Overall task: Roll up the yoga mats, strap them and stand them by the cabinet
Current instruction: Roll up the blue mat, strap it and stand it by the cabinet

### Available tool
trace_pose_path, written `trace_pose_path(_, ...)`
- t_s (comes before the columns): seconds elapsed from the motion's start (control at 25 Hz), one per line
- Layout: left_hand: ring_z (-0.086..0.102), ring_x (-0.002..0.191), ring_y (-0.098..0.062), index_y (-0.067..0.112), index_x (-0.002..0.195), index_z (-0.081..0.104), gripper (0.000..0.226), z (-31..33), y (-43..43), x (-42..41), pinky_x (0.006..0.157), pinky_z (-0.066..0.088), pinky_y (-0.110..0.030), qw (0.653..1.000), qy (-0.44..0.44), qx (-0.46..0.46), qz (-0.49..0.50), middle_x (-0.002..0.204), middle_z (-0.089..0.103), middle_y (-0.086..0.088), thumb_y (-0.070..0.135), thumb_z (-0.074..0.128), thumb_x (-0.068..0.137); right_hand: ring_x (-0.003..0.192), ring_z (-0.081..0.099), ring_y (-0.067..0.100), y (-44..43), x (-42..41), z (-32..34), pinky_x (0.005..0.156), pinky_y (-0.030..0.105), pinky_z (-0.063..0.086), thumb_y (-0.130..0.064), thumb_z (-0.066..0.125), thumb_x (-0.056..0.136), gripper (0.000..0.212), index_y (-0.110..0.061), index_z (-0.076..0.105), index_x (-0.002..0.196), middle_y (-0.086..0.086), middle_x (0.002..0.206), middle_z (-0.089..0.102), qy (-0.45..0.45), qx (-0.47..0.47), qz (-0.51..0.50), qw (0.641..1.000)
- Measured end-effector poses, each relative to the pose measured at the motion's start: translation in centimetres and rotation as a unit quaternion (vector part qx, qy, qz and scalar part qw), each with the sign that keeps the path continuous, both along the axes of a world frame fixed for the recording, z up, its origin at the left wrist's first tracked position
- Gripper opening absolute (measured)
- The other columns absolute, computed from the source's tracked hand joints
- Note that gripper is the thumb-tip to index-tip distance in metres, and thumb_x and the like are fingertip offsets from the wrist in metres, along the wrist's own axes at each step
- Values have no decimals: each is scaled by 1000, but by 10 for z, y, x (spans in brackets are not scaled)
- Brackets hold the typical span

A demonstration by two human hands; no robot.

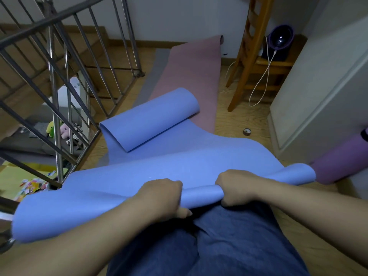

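A blue yoga mat (pixel 179 156) lies across the wooden floor, its far end curled back on itself. Its near edge is turned over into a thin roll just above my knees. My left hand (pixel 161 196) grips this roll near its middle, fingers curled round it. A little to the right, my right hand (pixel 233 186) grips the same roll. A pink mat (pixel 191 66) lies flat beyond the blue one, with a grey mat (pixel 155 72) showing along its left side. A rolled purple mat (pixel 342 158) lies by the white cabinet (pixel 322 86) on the right.
A metal stair railing (pixel 65 80) runs along the left, with a drop to the floor below. A wooden chair (pixel 256 56) with a dark fan and a white cable stands at the back right. A small tape roll (pixel 247 131) lies on the floor near the cabinet.
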State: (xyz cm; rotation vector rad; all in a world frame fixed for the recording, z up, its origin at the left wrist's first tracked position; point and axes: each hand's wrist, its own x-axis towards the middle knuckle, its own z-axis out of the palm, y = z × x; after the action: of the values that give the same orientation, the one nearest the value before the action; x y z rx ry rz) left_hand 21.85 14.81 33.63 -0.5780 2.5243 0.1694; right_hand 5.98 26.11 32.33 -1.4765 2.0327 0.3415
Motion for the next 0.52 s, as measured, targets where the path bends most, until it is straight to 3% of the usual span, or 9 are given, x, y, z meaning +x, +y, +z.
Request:
trace_pose_path(0.04,57,105,-27,17,116,44,45,-1,9,5,70,35,-31,996,42,-68,-28,117,58,-5,49,56,86,70,52,22,-6,-6,0,60,26,40,-23,62,77,9,-19,53,79,2,77,56,-26,22,-4,999)
trace_pose_path(0.12,58,103,-28,18,115,40,36,-8,16,12,68,34,-31,992,80,-95,-34,115,58,-5,36,53,87,65,51,22,-16,-12,1,59,27,40,-21,65,74,14,-17,52,72,-2,67,52,-63,63,-3,996)
trace_pose_path(0.24,60,99,-27,24,111,48,31,-16,5,15,72,43,-32,998,46,-1,36,112,61,-3,31,56,83,67,51,21,-19,-7,2,57,27,38,-23,66,74,16,-19,51,72,-3,69,51,-49,65,29,996)
trace_pose_path(0.4,61,93,-22,26,109,59,29,-20,-9,3,70,45,-26,991,-13,115,69,109,65,-1,25,61,80,96,53,24,10,-3,6,69,31,33,-35,57,80,27,-22,49,102,0,101,57,100,-125,98,982)
trace_pose_path(0.52,59,81,-20,24,104,61,29,-19,-21,-8,71,48,-28,979,-45,185,70,97,64,-1,24,67,75,91,55,24,20,-11,1,68,33,33,-41,55,79,29,-22,48,100,-1,99,60,132,-154,90,975)
